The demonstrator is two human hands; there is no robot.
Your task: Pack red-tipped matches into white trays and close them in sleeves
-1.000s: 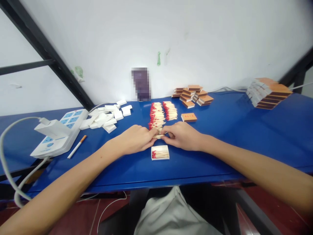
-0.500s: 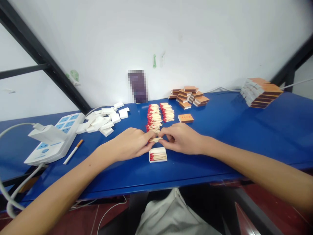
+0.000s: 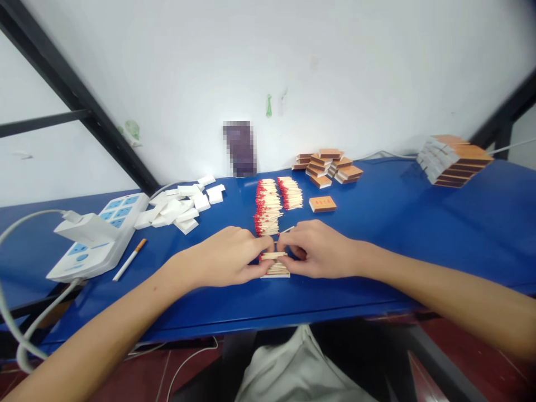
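My left hand (image 3: pixel 238 255) and my right hand (image 3: pixel 316 248) face each other, pinching the two ends of a small bundle of matches (image 3: pixel 274 255) between fingertips. The bundle is held at a white matchbox tray (image 3: pixel 276 276), which has matches lying in it and is partly covered by my fingers. Behind my hands lies a long row of red-headed matches (image 3: pixel 268 206), with a shorter row of matches (image 3: pixel 290 193) to its right. One stray match (image 3: pixel 287 229) sticks out beside my right index finger.
White matchbox trays (image 3: pixel 176 206) lie in a heap at left, near a power strip (image 3: pixel 100 237) and a cigarette (image 3: pixel 129 259). An orange matchbox (image 3: pixel 322 204) lies right of the rows. Stacked matchboxes (image 3: pixel 329 166) and a wrapped block of matchboxes (image 3: pixel 456 161) stand farther back.
Both hands have moved toward me with the pinched matches, from just behind the white tray to over it. The tray is now largely covered by the fingers.
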